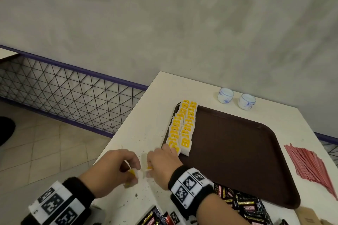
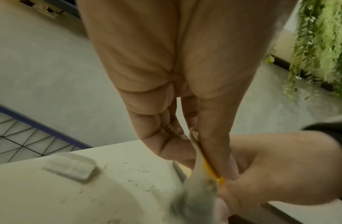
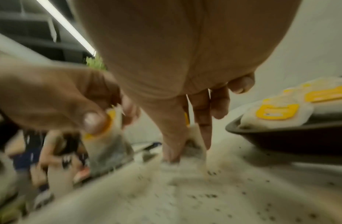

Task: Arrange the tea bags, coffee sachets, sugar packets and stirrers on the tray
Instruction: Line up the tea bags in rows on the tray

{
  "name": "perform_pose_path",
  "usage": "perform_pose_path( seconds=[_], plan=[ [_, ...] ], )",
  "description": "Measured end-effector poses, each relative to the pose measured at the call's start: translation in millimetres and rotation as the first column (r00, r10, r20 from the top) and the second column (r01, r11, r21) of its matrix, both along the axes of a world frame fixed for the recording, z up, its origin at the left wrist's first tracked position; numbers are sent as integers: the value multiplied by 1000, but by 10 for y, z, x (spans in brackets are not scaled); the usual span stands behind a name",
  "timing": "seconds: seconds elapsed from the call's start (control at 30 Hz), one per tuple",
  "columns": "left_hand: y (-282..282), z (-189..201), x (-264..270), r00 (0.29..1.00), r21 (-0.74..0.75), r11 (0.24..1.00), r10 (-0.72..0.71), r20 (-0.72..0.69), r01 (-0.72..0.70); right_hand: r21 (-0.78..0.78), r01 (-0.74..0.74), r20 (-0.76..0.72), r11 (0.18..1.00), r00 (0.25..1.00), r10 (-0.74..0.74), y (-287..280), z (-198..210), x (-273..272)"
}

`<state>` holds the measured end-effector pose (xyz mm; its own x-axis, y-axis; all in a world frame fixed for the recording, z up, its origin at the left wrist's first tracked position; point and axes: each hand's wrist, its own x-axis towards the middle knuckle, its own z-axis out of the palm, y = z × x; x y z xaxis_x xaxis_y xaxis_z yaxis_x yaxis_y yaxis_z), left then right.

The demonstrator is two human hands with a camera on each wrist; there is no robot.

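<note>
Near the table's left edge, just short of the brown tray [image 1: 237, 151], my two hands meet. My left hand [image 1: 130, 174] pinches a white tea bag [image 1: 133, 171] by its yellow tag; the left wrist view shows this tea bag [image 2: 196, 189] hanging from thumb and fingers. My right hand [image 1: 149, 171] pinches a second tea bag [image 1: 147, 169]; the right wrist view shows that bag [image 3: 195, 147] touching the table. Two rows of tea bags [image 1: 182, 126] lie along the tray's left side. Red stirrers [image 1: 311, 164] lie right of the tray. Black coffee sachets [image 1: 243, 206] sit at the front.
Two small white cups [image 1: 236, 97] stand behind the tray. Loose tea crumbs dot the white table [image 1: 146, 115]. A wire-mesh railing [image 1: 64, 86] runs to the left below a grey wall. The table's left edge is close to my left hand.
</note>
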<state>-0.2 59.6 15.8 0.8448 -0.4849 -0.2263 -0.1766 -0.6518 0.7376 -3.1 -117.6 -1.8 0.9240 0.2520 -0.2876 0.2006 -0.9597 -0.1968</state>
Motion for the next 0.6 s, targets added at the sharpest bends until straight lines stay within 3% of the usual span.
perform_pose_path(
  seconds=[0.07,0.13,0.2,0.27,0.4,0.6],
  plan=[
    [-46,59,35,1000,-56,998,-5,-13,4,294,113,-18,949,994,-112,-138,41,-135],
    [-148,131,101,1000,-74,997,-3,-18,2,561,264,-108,784,963,-247,-379,77,-269],
    [-328,207,176,999,-88,996,-32,-36,29,677,374,-134,633,909,-394,-681,112,-385],
    [-585,260,266,995,-115,990,-90,-37,85,695,435,-99,573,846,-524,-958,152,-474],
    [-1181,294,489,974,-15,976,-214,68,216,702,525,-85,482,733,-674,-1322,103,-572],
    [-1759,98,748,924,229,904,-380,45,361,704,548,-92,452,701,-707,-1432,-19,-541]
  ],
)
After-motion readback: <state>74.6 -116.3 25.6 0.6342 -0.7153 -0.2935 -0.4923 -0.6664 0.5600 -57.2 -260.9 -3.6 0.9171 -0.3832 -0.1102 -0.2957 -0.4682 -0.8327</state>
